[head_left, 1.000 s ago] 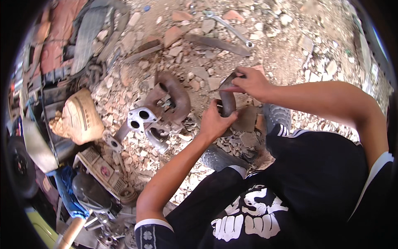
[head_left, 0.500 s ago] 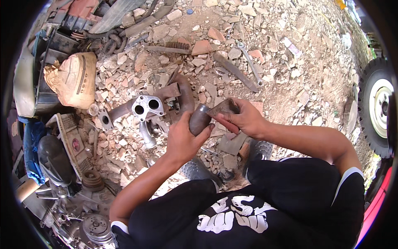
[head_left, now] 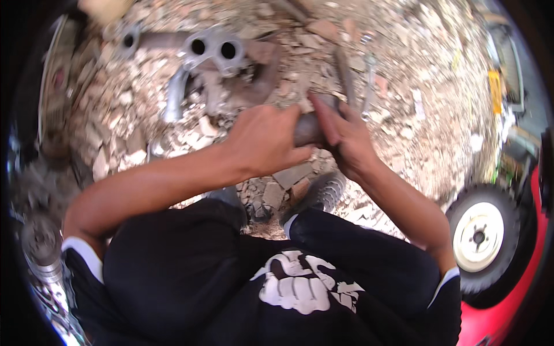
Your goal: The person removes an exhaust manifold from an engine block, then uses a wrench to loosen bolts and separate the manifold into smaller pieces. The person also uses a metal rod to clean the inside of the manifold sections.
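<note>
Both my hands close around one short dark grey metal pipe piece held above rubble-covered ground. My left hand wraps it from the left, fingers curled over it. From the right, my right hand presses its fingers onto the piece's upper end. Most of the piece is hidden between the two hands. Just beyond my hands lies a silver exhaust manifold with two round ports, next to a rusty curved pipe.
A long metal bar and a wrench lie on the rubble past my right hand. A white-rimmed wheel on a red vehicle stands at the right. Metal parts crowd the left edge. My shoes rest below my hands.
The view has tipped downward and moved closer, so the manifold now sits near the top. My hands stay on the pipe piece, with the left hand now covering more of it.
</note>
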